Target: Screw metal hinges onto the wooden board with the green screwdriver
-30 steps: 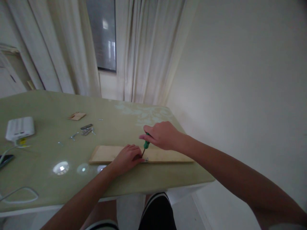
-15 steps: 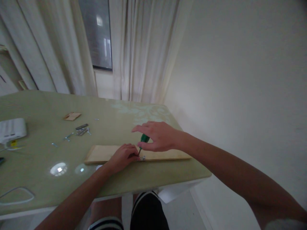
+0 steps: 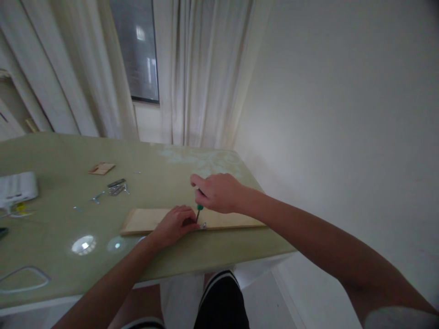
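Note:
A long pale wooden board (image 3: 233,220) lies flat along the near side of the table. My right hand (image 3: 219,192) is closed around a screwdriver with a green handle (image 3: 200,207), most of which the fingers cover. Its shaft points down to the board's near edge. My left hand (image 3: 177,221) rests on the board with bent fingers pinched together by the shaft's lower end; what they hold is hidden. Just right of those fingertips, a small shiny metal piece (image 3: 203,225) sits at the board's edge, too small to make out clearly.
On the green table (image 3: 164,260), several metal fittings (image 3: 117,188) and loose screws (image 3: 98,197) lie left of the board. Farther back is a small wooden piece (image 3: 102,168). A white device (image 3: 18,186) and a cable loop (image 3: 25,279) are at the left. A wall (image 3: 325,137) rises at the right.
My right hand's fingers, spread apart around the screwdriver handle before, have closed on it, and more of the handle is covered. My left hand stays in place on the board.

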Tool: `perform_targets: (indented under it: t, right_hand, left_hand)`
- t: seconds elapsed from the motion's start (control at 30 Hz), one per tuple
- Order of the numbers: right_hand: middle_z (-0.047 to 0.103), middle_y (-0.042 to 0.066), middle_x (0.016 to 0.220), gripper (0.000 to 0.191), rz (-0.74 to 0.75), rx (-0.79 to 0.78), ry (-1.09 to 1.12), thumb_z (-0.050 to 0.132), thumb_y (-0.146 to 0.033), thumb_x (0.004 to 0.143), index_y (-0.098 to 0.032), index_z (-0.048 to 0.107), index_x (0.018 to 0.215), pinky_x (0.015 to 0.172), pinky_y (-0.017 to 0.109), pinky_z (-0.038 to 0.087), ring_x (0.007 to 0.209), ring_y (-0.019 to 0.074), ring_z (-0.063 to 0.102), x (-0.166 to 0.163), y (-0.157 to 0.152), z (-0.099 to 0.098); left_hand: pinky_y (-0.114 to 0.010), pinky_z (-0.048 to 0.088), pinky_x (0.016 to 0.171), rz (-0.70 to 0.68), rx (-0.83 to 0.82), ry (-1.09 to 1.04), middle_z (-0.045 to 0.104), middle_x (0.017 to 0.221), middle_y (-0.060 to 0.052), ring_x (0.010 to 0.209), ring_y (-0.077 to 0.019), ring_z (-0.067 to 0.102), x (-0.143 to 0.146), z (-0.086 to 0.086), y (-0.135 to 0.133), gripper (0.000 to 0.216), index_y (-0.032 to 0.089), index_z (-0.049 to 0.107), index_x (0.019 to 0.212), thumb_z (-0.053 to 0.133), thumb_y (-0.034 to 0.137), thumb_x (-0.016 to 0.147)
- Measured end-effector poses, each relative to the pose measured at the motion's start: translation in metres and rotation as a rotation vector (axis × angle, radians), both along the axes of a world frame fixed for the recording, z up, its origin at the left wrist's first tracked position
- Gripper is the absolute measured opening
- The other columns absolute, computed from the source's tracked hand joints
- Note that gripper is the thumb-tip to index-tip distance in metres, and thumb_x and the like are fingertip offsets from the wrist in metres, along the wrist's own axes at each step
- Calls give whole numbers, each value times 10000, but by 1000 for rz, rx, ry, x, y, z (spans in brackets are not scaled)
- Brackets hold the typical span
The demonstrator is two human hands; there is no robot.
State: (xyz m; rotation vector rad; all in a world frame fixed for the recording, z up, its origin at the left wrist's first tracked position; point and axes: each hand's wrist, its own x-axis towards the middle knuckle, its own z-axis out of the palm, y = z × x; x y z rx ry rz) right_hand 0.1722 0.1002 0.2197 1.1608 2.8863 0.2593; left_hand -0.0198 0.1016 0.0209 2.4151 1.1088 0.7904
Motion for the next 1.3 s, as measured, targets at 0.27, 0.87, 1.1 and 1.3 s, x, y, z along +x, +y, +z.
perform_targets:
  t: [0.27,0.87,1.1,1.3]
  right_hand:
    - [781,99,1117,300,93,-36,55,424,-409,1073,-249,577,1275,695,320,423,915,258,714,1,11,-1]
    - [716,83,989,212,367,-91,128,538,-419,1064,-210,576,1055,754,325,417,887,230,610,2,25,-10]
    - [620,92,1068,250,513,-150,442,537,-137,876,-209,491,1112,884,363,450,949,217,534,32,27,-14]
    - [571,-2,932,286,133,-139,913,550,-207,882,-233,505,1164,774,310,444,769,157,517,48,49,-57]
  left_hand:
    - [-337,418,880,-71,48,18,762,945,-23,939,-215,678,0,-8,5,150,226,751,913,703,339,999]
    - [-320,393,781,138,99,55,686,802,-7,822,-204,619,12,-4,-5,258,197,618,742,795,282,910]
    - [-292,395,708,191,-31,38,656,766,0,746,-180,586,15,3,-10,227,199,661,771,750,333,931]
    - [-307,422,711,232,-2,14,677,778,-21,748,-186,597,17,-4,-7,285,199,667,776,693,410,966]
